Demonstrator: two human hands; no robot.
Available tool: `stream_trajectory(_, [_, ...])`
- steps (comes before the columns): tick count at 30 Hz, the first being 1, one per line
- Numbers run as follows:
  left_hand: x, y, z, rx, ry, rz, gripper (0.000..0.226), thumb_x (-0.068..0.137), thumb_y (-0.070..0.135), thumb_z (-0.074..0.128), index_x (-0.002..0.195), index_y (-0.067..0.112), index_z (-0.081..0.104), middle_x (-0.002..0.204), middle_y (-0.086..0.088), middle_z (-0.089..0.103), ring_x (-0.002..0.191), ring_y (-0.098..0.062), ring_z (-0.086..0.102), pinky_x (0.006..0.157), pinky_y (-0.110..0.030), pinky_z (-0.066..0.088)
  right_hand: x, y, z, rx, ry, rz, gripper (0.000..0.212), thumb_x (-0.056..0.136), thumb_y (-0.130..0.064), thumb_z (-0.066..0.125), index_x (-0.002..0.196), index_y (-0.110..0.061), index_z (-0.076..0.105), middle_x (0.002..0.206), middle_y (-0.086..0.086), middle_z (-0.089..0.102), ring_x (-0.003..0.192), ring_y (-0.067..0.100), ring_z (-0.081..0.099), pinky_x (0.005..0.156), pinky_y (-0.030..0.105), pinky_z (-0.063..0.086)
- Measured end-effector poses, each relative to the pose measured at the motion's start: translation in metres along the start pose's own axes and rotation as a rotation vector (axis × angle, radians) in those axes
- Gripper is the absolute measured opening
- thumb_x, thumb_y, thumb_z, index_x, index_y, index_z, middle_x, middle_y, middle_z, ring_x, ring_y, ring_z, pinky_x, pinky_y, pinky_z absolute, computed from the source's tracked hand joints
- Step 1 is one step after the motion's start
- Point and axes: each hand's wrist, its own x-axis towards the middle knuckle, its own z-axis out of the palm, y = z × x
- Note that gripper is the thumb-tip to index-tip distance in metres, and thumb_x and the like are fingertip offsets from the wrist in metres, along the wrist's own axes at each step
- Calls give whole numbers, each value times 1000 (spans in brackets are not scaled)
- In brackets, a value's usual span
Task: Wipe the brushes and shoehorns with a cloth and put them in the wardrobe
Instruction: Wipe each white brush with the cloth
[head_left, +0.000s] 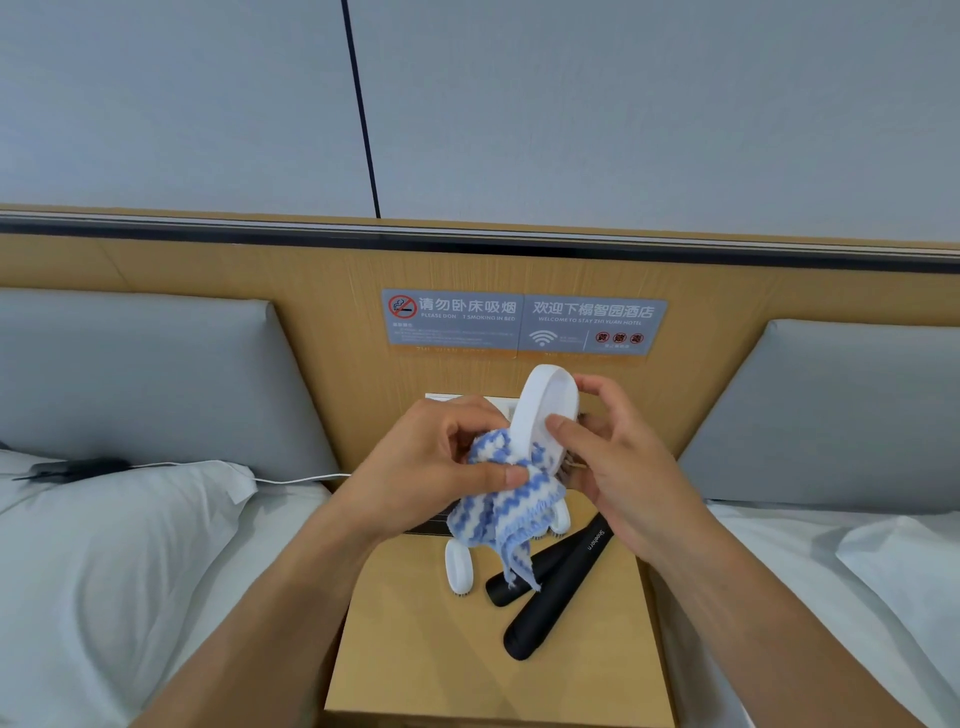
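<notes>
Left hand (436, 467) grip pinches blue-white cloth (506, 512) against white brush (540, 410); right hand (618, 457) grip curled round brush. Two black shoehorns (550, 597) on worktop (415, 649).

Cloth (506, 506): blue and white zigzag stripes. Brush (543, 410) in the hands: white back. Second brush (458, 567) on the tabletop (415, 649): white body, dark bristles at its edge. Two shoehorns (550, 564) (540, 621): matte black, one with small white lettering. Tabletop and headboard panel (322, 280): light tan wood grain. Signs (522, 325): grey with white text, red no-smoking symbol, red round marks. Cushions (130, 374): grey. Pillow (104, 519) and cable (291, 479): white. Wall (623, 104): pale grey, one thin dark line.
</notes>
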Motion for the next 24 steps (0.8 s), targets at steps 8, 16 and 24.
stream_trajectory(8, [-1,1,-2,-145,-16,-19,30,79,12,77,103,-4,70,110,-20,63,100,-42,64,91,-61,49,-5,-21,0,-523,9,-297,43,94,-14,65,129,-39,56,114,-22,63,113,7,62,90,46,58])
stream_trajectory(16, [0,-1,-9,-293,-57,-66,41,78,17,77,109,-7,66,112,-30,63,103,-47,64,95,-59,50,-9,-36,5,-924,-39,-555,52,91,-17,69,139,-32,55,121,-21,64,110,-2,59,91,23,52])
stream_trajectory(24, [0,-11,-8,-437,-93,-96,34,84,7,67,114,-8,64,112,-28,67,99,-38,68,87,-42,57,-8,-36,1,-1106,-95,-720,50,92,-14,70,140,-22,57,127,-10,66,113,-4,54,92,2,35])
